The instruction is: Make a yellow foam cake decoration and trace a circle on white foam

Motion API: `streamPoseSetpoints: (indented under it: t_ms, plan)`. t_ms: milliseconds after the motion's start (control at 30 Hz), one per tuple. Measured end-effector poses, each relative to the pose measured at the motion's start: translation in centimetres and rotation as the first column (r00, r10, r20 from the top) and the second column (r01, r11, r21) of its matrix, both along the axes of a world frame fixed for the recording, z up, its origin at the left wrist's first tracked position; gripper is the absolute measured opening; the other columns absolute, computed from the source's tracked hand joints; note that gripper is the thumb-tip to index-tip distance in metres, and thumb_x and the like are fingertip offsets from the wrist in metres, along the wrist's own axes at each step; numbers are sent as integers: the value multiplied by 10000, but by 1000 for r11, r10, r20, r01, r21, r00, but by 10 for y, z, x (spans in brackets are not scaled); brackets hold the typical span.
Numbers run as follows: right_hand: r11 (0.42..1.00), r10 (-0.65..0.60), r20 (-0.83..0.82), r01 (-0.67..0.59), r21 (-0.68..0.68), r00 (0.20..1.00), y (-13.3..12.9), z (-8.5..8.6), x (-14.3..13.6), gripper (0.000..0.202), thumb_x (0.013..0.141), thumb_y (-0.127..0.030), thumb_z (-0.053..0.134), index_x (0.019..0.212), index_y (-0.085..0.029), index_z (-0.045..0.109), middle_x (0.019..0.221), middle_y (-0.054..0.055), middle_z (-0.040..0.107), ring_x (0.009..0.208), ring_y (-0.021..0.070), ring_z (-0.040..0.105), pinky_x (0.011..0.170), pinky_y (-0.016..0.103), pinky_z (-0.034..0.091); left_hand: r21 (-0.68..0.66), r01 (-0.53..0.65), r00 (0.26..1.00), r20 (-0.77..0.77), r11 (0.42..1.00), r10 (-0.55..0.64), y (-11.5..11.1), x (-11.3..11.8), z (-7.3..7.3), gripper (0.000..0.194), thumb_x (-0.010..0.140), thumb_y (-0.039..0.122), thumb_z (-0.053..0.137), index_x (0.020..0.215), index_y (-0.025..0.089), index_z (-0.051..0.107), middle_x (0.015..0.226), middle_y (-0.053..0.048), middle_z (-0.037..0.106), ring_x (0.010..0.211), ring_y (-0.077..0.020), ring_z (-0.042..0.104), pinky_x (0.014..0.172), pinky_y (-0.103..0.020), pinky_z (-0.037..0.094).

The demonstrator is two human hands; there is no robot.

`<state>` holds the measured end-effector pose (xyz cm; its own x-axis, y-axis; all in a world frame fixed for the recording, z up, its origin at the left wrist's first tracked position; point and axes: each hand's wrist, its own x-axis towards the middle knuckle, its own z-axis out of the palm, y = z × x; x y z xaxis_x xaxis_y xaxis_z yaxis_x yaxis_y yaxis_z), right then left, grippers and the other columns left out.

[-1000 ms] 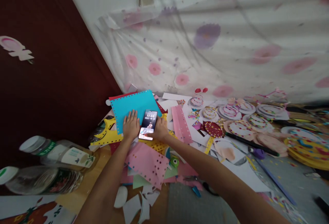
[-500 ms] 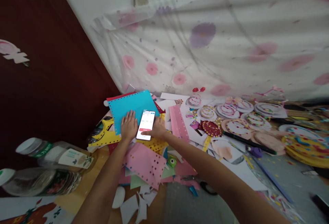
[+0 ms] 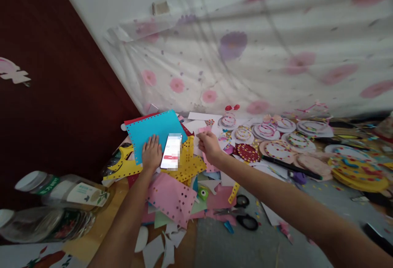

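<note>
My left hand lies flat with fingers stretched, on the lower part of a blue sheet with punched holes along its edges. Just right of it rests a smartphone with a lit screen, partly blurred out. My right hand hovers to the right of the phone, fingers curled in, with nothing visible in them. Beneath and beyond that hand is a pink strip of punched paper. Yellow punched paper spreads between the phone and my right hand. A pink star-punched sheet lies nearer to me.
Black-handled scissors lie on the grey mat. Two clear bottles lie at the left. Several decorated paper discs line the back right, with a black pen before them. A flowered curtain hangs behind.
My right hand has left the phone, moved right and curled its fingers. The scissors and more yellow paper now show. My left hand stays in place, and the camera view has shifted slightly.
</note>
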<state>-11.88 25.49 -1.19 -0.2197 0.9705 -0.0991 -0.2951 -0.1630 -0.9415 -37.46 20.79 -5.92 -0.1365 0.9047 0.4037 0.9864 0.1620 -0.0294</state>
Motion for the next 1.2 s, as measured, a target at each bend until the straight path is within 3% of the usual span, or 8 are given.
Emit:
streamPoseSetpoints:
  t_ms: [100, 200, 667, 800, 933, 1100, 1133, 1200]
  plan:
    - [997, -56, -50, 53, -56, 997, -11, 15, 32, 251, 841, -248, 620, 683, -189, 434, 512, -111, 335, 388, 33, 284, 364, 155, 258, -1, 0, 1000, -2, 1000, 0, 1, -1, -1, 540, 982, 318, 199, 1460, 131, 366, 1530, -82, 345, 1436, -229, 260, 1157, -420, 209]
    - [995, -66, -82, 60, -74, 994, -28, 27, 60, 451, 710, -222, 647, 600, -238, 210, 453, -138, 156, 368, 36, 143, 340, 169, 130, -3, -2, 1000, 1, 1000, 2, 2, -2, -1, 542, 982, 322, 197, 1461, 133, 365, 1532, -81, 342, 1435, -233, 263, 1160, -424, 203]
    - [993, 6, 202, -30, 118, 979, -84, 20, 142, 512, 714, -448, 623, 564, -258, 171, 451, -114, 162, 366, 61, 145, 347, 227, 128, -100, 7, 998, 61, 995, -1, 11, -11, 3, 494, 995, 312, 249, 1460, 185, 360, 1521, -119, 363, 1424, -256, 286, 1142, -462, 258]
    - [954, -46, 379, -72, 292, 924, -92, 9, 166, 508, 741, -473, 606, 536, -249, 199, 493, -87, 186, 437, 81, 180, 418, 252, 156, -131, 49, 996, 77, 990, -40, 17, -20, 19, 418, 937, 360, 530, 1315, 183, 501, 1384, -123, 498, 1232, -278, 509, 1019, -526, 415]
    - [883, -109, 526, -161, 441, 844, -98, 1, 191, 479, 821, -452, 521, 538, -241, 198, 530, -72, 178, 485, 102, 175, 478, 279, 155, -111, 118, 992, 55, 987, -113, 14, -19, 51, 425, 992, 316, 343, 1367, 149, 454, 1413, -160, 478, 1279, -263, 486, 1037, -445, 421]
    - [714, -64, 677, -440, 545, 733, -103, 5, 218, 357, 830, -280, 544, 519, -221, 379, 496, -46, 359, 478, 111, 296, 501, 303, 186, -82, 368, 925, -67, 926, -374, 7, 30, 100, 626, 944, 338, 318, 1510, 105, 188, 1594, -127, 164, 1468, -274, 137, 1189, -459, 118]
    - [603, -94, 721, -537, 590, 686, -104, 9, 220, 309, 846, -238, 531, 549, -219, 446, 523, -28, 439, 496, 116, 346, 508, 304, 208, -120, 439, 889, -89, 891, -450, 5, 48, 108, 653, 918, 371, 379, 1511, 154, 213, 1593, -88, 191, 1468, -271, 142, 1193, -450, 100]
    - [246, -270, 768, -730, 638, 581, -107, 17, 220, 265, 899, -170, 476, 645, -214, 541, 613, 4, 555, 551, 127, 434, 522, 303, 257, -225, 591, 771, -122, 774, -625, -2, 93, 119, 692, 853, 445, 488, 1486, 246, 291, 1576, -29, 262, 1457, -254, 194, 1195, -420, 103]
